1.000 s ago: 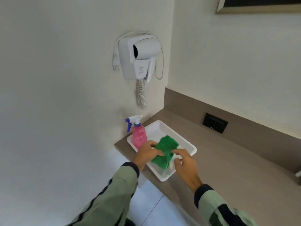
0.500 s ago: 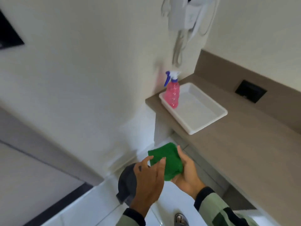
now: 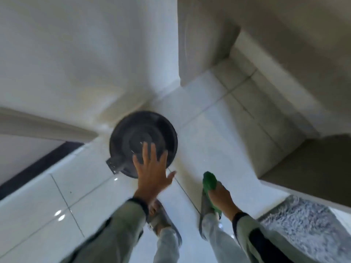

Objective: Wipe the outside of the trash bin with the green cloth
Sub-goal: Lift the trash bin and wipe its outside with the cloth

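Since half a second ago the view has swung down from the table to the floor (image 3: 205, 141), and the hands have parted. Now the left hand (image 3: 152, 171) spreads its fingers (image 3: 146, 149) wide over the round dark trash bin (image 3: 140, 137) standing by the wall corner. Well apart to its right, the right hand (image 3: 220, 196) grips the green cloth (image 3: 209, 181).

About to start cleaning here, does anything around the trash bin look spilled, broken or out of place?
Nothing stands out. The dark round trash bin stands upright on the white tile floor with its lid shut. The left hand reaches over the lid, open; the right hand holds the green cloth. The picture is blurred, so small marks would not show.
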